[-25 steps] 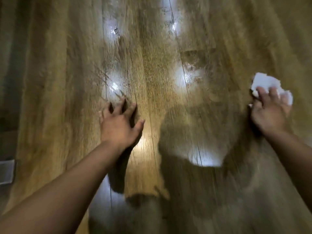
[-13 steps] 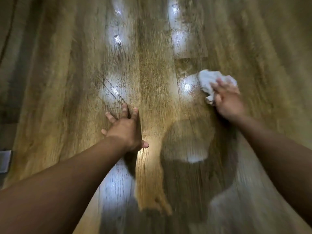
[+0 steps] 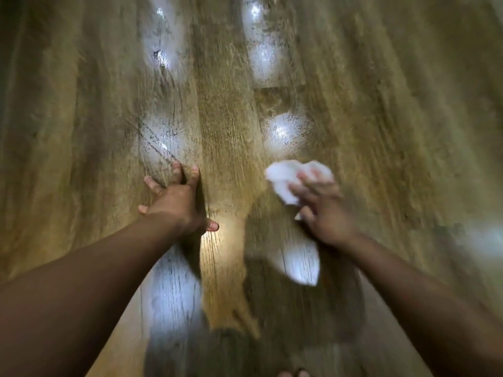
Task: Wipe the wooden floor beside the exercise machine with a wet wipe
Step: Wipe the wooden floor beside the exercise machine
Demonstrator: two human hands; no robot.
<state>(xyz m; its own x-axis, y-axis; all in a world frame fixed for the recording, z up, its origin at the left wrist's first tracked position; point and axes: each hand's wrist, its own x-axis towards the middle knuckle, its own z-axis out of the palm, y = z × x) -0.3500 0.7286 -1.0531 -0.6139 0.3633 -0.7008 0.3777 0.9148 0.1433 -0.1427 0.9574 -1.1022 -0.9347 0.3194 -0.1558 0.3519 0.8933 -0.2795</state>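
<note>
**Right hand presses the wipe to the boards, left hand braces**

The left hand (image 3: 177, 202) lies flat on the wooden floor (image 3: 381, 131), palm down. Its fingers are straight and spread apart, and the thumb points off to the right. It holds nothing.

The right hand (image 3: 324, 216) is just to the right of it, the two apart, with a bare plank between them. It rests on top of the crumpled white wet wipe (image 3: 283, 175), which lies on the floor under its fingers (image 3: 304, 190). Most of the wipe sticks out beyond the fingertips. This hand is blurred, but the fingers appear to lie straight and slightly apart across the wipe, pressing it down rather than curling round it.

Bright patches of glare (image 3: 283, 131) shine on the planks beyond both hands. A dark shadow (image 3: 272, 308) falls across the floor between the forearms.
</note>
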